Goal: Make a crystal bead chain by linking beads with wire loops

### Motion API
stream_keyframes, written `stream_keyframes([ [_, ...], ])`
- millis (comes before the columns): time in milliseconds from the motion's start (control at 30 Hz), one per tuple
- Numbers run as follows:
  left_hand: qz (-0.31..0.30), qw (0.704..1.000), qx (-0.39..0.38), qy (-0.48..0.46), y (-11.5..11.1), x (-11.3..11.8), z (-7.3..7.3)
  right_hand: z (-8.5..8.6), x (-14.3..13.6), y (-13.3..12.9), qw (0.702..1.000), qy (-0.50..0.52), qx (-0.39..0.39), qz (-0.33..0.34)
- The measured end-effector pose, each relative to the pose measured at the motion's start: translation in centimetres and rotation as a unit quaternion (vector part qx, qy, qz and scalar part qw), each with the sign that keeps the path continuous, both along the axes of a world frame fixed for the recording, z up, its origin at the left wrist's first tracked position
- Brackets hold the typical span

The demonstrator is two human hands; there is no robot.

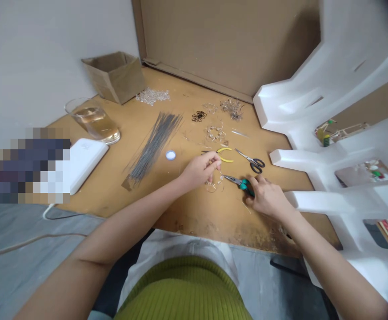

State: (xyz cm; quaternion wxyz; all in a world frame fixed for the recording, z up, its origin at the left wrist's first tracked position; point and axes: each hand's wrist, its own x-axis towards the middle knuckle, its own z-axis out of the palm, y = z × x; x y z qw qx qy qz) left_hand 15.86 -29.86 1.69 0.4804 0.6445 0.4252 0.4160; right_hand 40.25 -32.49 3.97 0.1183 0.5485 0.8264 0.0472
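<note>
My left hand (204, 170) pinches a thin wire loop strung with clear beads (215, 188), held low over the table. My right hand (266, 196) is closed around the teal handles of needle-nose pliers (233, 179). Their jaw tips meet the loop's right side, beside a clear bead; whether they grip the wire is too small to tell. Yellow-handled pliers (226, 155) lie just beyond my left hand, partly hidden by it. Black-handled scissors (254, 162) rest beyond my right hand. Another beaded wire ring (215, 133) lies farther back.
A bundle of grey wires (157, 142) and a small round white lid (170, 155) lie left of my hands. Behind are loose clear beads (153, 96), a cardboard box (127, 82) and black rings (199, 116). A tilted-looking glass (100, 126) stands left. White foam (309, 202) borders the right.
</note>
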Motion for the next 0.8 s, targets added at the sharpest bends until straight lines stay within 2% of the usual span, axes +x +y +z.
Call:
stream_keyframes([
  [100, 0.001, 1.0, 0.012, 0.003, -0.1, -0.1, 0.2, 0.6, 1.2, 0.2, 0.993, 0.106, -0.04, -0.044],
  [200, 0.002, 1.0, 0.014, -0.002, -0.1, -0.2, 0.2, 1.4, 2.1, 0.1, 0.949, 0.265, -0.161, -0.064],
  [267, 0.002, 1.0, 0.013, -0.003, -0.1, -0.2, 0.3, 2.0, 2.1, -0.2, 0.923, 0.319, -0.206, -0.058],
  [300, 0.0, 1.0, 0.012, -0.004, -0.1, -0.2, 0.3, 2.3, 2.0, -0.3, 0.923, 0.321, -0.206, -0.057],
  [433, -0.005, 1.0, 0.01, -0.007, -0.1, -0.2, 0.4, 3.2, 0.7, -0.7, 0.955, 0.252, -0.145, -0.058],
  [533, -0.003, 1.0, 0.014, 0.002, -0.1, -0.2, 0.5, 3.7, -0.1, -0.6, 0.968, 0.216, -0.121, -0.043],
  [800, -0.004, 0.999, 0.03, 0.016, -0.3, -0.3, 0.5, 3.5, -0.8, -0.1, 0.978, 0.165, -0.119, -0.042],
])
